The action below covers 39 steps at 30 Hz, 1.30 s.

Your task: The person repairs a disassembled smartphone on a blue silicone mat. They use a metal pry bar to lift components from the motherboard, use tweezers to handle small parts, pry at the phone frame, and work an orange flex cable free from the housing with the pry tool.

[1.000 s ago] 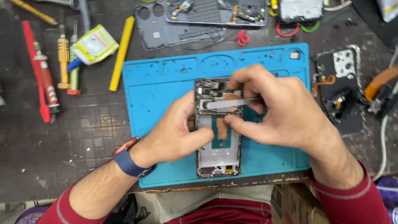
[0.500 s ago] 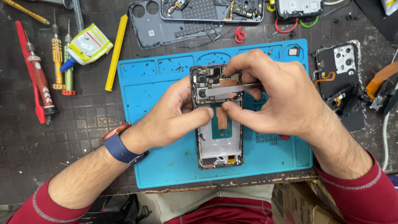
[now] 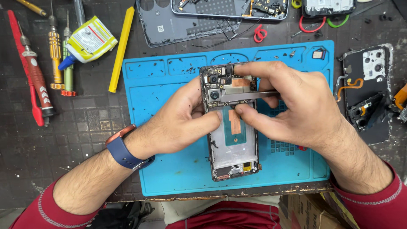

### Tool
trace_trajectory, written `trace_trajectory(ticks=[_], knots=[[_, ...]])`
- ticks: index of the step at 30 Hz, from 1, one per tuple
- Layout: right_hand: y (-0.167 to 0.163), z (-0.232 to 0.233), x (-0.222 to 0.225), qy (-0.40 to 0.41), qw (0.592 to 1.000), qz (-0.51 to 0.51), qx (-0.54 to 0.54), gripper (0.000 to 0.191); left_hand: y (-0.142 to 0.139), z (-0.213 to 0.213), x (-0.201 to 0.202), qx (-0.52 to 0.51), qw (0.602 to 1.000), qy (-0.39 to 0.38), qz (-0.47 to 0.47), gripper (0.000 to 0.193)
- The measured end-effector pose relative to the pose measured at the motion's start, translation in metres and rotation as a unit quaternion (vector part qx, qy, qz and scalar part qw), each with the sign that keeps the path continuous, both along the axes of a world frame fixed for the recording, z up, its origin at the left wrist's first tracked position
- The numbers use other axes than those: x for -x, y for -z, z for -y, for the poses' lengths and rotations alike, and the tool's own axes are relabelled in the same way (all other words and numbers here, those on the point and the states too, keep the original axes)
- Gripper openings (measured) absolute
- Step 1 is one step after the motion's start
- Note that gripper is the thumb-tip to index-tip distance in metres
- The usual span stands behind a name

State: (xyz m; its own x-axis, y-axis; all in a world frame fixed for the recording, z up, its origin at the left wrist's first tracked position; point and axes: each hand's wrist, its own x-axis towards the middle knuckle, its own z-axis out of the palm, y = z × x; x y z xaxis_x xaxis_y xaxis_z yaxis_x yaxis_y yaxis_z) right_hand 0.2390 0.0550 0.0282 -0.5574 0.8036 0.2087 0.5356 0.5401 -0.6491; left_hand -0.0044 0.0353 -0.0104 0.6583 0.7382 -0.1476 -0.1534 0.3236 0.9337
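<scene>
Both hands (image 3: 254, 114) clamp an opened phone (image 3: 232, 127), its cameras, circuit board and copper strip exposed.

A phone repair workshop: screwdrivers (image 3: 36, 80), blue work mat (image 3: 169, 169) and dismantled phone backs (image 3: 366, 95) crowd the bench.

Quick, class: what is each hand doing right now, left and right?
Left hand: closed on the side of the opened phone, thumb on its middle.
Right hand: closed on metal tweezers over the phone's top.
</scene>
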Motion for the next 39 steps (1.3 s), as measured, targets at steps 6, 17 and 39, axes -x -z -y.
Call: trace_trajectory(ticks=[6, 17, 39], knots=[[0.0, 0.001, -0.001, 0.003, 0.999, 0.021, -0.037, 0.058, -0.003, -0.001, -0.001, 0.001, 1.0, -0.012, 0.027, 0.06], [0.002, 0.001, -0.005, -0.026, 0.995, 0.065, -0.074, 0.064, -0.003, 0.0, 0.001, 0.002, 0.999, -0.001, 0.041, 0.061], [0.02, 0.02, -0.003, -0.001, 0.996, -0.077, 0.035, 0.047, 0.0, 0.002, 0.01, 0.109, 0.977, 0.013, 0.184, 0.093]])
